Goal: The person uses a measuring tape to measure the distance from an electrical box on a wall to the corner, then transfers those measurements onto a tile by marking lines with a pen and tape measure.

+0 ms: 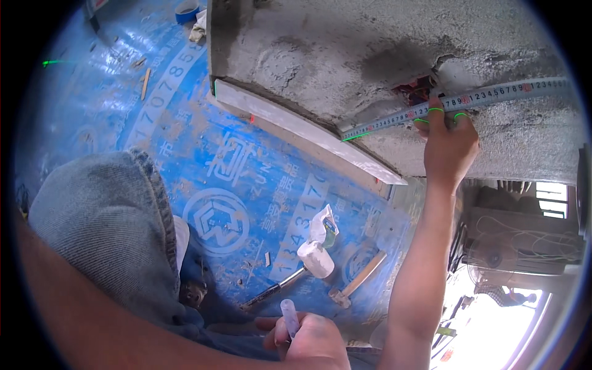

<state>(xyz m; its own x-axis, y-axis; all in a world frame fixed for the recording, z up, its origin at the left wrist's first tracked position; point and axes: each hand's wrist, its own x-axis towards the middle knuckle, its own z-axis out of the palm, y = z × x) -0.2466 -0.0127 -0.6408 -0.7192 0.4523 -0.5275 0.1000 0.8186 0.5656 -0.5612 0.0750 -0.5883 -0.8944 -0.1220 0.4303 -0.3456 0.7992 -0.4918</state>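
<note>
The right hand (449, 145) reaches far up and presses a tape measure (459, 102) flat against the rough grey plastered wall (320, 49). The fingers are closed on the tape, pinching it to the surface just beside a broken hole (419, 89) where red brick shows. I judge the hand sits there so that the tape does not slide and the marks stay readable at the hole. The tape runs from a light straight board (302, 129), which leans along the foot of the wall, out to the far right. A thin green laser line falls across the fingers and the tape, so the hand seems to be placed on this level.

The left hand (308, 339) is near, at the bottom of the view, curled around a pale marker (288, 316) with the tip upward. It is clamped on the marker and kept low, well apart from the wall.

On the blue printed floor sheet (246, 185), between the two hands, lie a white rubber mallet (308, 262) and a hammer with a wooden handle (357, 283), near each other. A crumpled white wrapper (324, 223) lies just beyond the mallet. On the left is the person's knee in grey jeans (105, 222).
</note>
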